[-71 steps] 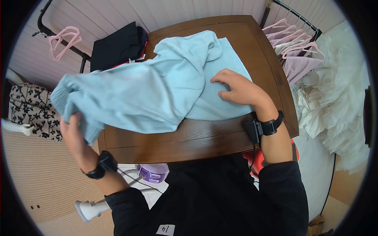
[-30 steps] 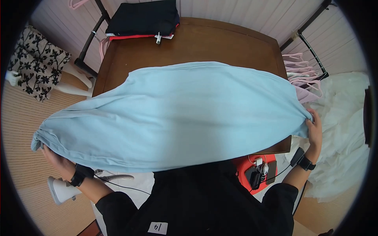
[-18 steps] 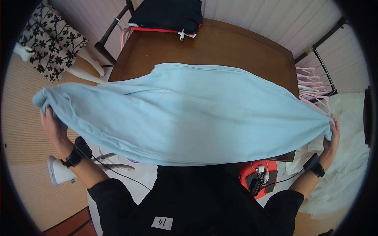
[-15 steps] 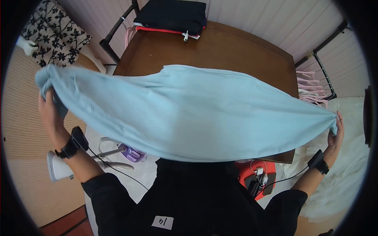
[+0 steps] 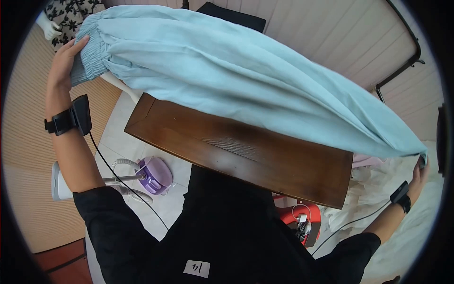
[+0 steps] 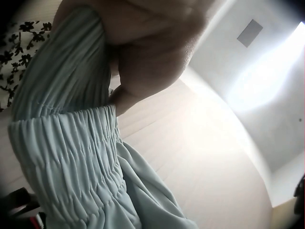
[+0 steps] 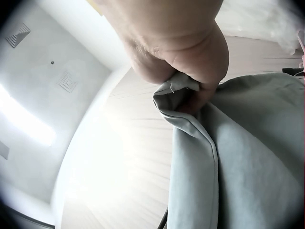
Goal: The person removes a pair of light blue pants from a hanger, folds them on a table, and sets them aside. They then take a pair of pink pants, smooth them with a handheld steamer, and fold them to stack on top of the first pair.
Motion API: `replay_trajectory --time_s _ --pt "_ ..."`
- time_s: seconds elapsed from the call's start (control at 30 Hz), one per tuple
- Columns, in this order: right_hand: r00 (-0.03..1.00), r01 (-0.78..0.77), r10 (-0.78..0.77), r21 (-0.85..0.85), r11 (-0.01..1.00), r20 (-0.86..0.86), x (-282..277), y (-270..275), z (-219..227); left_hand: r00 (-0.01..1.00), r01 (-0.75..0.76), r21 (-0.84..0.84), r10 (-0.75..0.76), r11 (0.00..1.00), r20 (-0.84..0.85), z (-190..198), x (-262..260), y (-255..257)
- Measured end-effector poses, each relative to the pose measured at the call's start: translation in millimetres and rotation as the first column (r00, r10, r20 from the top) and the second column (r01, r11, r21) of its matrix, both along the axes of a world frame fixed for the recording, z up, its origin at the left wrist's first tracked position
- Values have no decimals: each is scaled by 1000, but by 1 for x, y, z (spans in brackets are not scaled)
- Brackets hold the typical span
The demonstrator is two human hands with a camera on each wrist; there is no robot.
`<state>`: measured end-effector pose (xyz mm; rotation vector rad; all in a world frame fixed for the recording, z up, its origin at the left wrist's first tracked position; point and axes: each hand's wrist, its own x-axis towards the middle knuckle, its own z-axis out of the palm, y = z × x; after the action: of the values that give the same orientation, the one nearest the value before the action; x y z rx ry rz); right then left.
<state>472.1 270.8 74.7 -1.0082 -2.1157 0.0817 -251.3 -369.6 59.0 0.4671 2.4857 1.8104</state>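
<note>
A pair of light blue pants (image 5: pixel 227 71) is stretched between both hands, raised above the brown wooden table (image 5: pixel 227 146). At the upper left, my left hand (image 5: pixel 66 61) grips the gathered elastic waistband (image 6: pixel 71 157); the left wrist view shows fingers hidden behind the cloth. My right hand (image 5: pixel 418 174) pinches the hem end low at the far right. In the right wrist view, the hem (image 7: pixel 183 112) folds around the thumb and fingertips. The cloth hangs in long folds and covers the table's far part.
A dark folded stack (image 5: pixel 231 16) shows partly behind the pants. A purple steamer (image 5: pixel 153 175) stands on the floor at left, and a red stool (image 5: pixel 293 215) with cables stands below the table. White tulle (image 5: pixel 378 208) hangs at right; a mannequin (image 5: pixel 49 28) stands upper left.
From one hand on the waistband and the right resting on cloth, both hands now grip the ends. The pants have been spread out and lifted off the table, the left end rising highest.
</note>
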Motion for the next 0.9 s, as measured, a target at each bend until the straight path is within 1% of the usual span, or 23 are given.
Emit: replay_trajectory --time_s 0.03,0.07,0.1,0.2,0.27,0.3,0.33,0.37,0.4,0.43,0.47,0.5,0.53,0.57,0.6,0.63,0.67,0.73,0.77,0.8,0.83,0.87,0.9 --pt "999 -9 11 22 1000 -53 -1 -8 -1 1000 -10 3 10 1000 -4 -1 1 -2" --pt "994 -16 20 42 999 -105 3 -13 -2 997 59 19 -59 998 46 -4 1 -3" --pt "999 -31 33 51 998 -42 5 -17 2 987 127 40 -130 991 95 -8 2 -4" --pt "998 1 -1 5 1000 -61 0 -28 0 981 160 117 -171 980 90 -23 9 -4" --pt "997 -17 15 -21 1000 -70 23 1 -11 981 170 122 -180 978 76 -35 10 -7" --pt "963 -87 38 -174 981 -268 39 30 -16 974 206 140 -216 968 61 -42 12 -4" --pt "890 -185 28 -305 934 -455 37 61 -19 967 240 159 -250 958 45 -50 12 -4" --pt "784 -304 -15 -405 862 -620 61 133 -19 958 275 157 -284 948 37 -58 6 -6" --pt "655 -433 -91 -471 769 -750 75 161 -24 950 293 195 -308 936 51 -63 6 -4" --pt "510 -564 -193 -495 661 -838 86 183 -29 942 327 221 -336 919 4 -67 4 -2" --pt "508 -572 -186 -491 657 -841 88 190 -28 931 360 245 -361 900 -44 -70 2 -1" --pt "502 -579 -119 -435 690 -856 86 191 -27 935 353 245 -352 903 -48 -69 2 -1" --pt "495 -585 -53 -378 717 -867 83 193 -27 920 392 287 -377 874 -107 -68 1 -1" --pt "493 -594 -48 -377 711 -869 81 194 -26 902 431 325 -398 842 -166 -67 0 -3" --pt "483 -588 3 -322 742 -875 76 183 -23 905 426 322 -391 846 -168 -66 -3 -5" --pt "476 -580 53 -268 769 -878 73 175 -23 899 436 374 -377 819 -223 -68 -6 -8" --pt "477 -584 53 -272 765 -877 70 166 -27 892 447 424 -359 788 -275 -71 -8 -10" --pt "454 -576 -31 -320 753 -891 71 153 -44 903 422 427 -332 799 -271 -83 -8 -14" --pt "467 -596 -25 -336 729 -884 81 162 -62 914 403 388 -345 829 -214 -90 2 -12" --pt "531 -574 -64 -414 707 -845 83 154 -79 922 386 346 -354 855 -155 -100 9 -13" --pt "569 -534 -136 -489 690 -811 77 135 -93 929 368 359 -352 857 -113 -119 10 -17" --pt "602 -490 -206 -561 667 -771 74 116 -110 914 385 391 -405 836 -33 -136 14 -23" --pt "659 -464 -217 -615 638 -721 72 99 -126 916 383 357 -399 852 -31 -156 18 -27"
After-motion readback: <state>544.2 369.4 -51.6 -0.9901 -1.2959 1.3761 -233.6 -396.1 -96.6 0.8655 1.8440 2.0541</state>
